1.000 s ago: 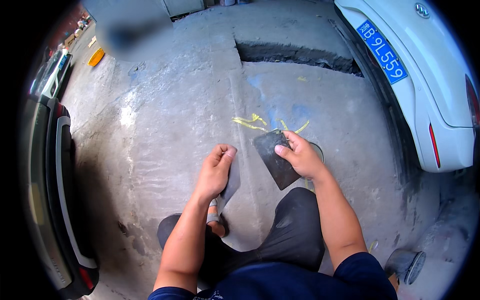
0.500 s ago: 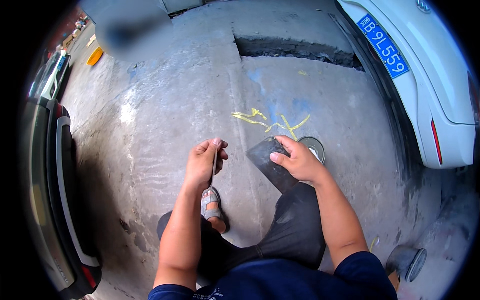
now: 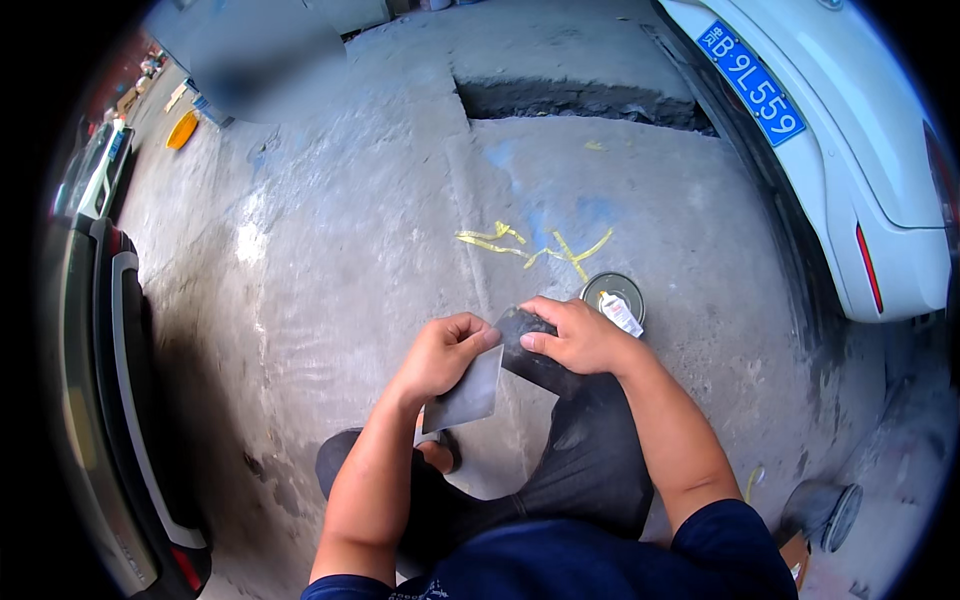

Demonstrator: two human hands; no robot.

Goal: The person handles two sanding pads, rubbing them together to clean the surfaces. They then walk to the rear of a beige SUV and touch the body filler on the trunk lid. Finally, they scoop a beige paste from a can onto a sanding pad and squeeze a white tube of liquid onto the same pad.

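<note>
My left hand (image 3: 440, 352) pinches a thin grey rectangular plate (image 3: 470, 395) by its upper corner, fingers curled behind it. The plate hangs tilted, its face turned toward me. Gripped in my right hand (image 3: 585, 338) is a dark flat rectangular board (image 3: 540, 366), thumb on top; its lower end reaches my knee. The two pieces meet or nearly meet at their upper edges; whether they touch, I cannot tell. Just beyond my right hand, a round can (image 3: 588, 287) stands on the floor with a white tube (image 3: 619, 312) lying on its top.
A white car (image 3: 860, 180) is at the right, the rear of a dark vehicle (image 3: 120, 400) at the left. Yellow tape strips (image 3: 570, 255) lie on the concrete, before a broken-edged pit (image 3: 580, 100). A dark bucket (image 3: 815, 512) lies at lower right, a yellow basin (image 3: 182, 130) far left.
My left hand has moved right and down toward the board, turning the plate from edge-on to face-on. My right hand has shifted slightly left with the board. The view has shifted a little.
</note>
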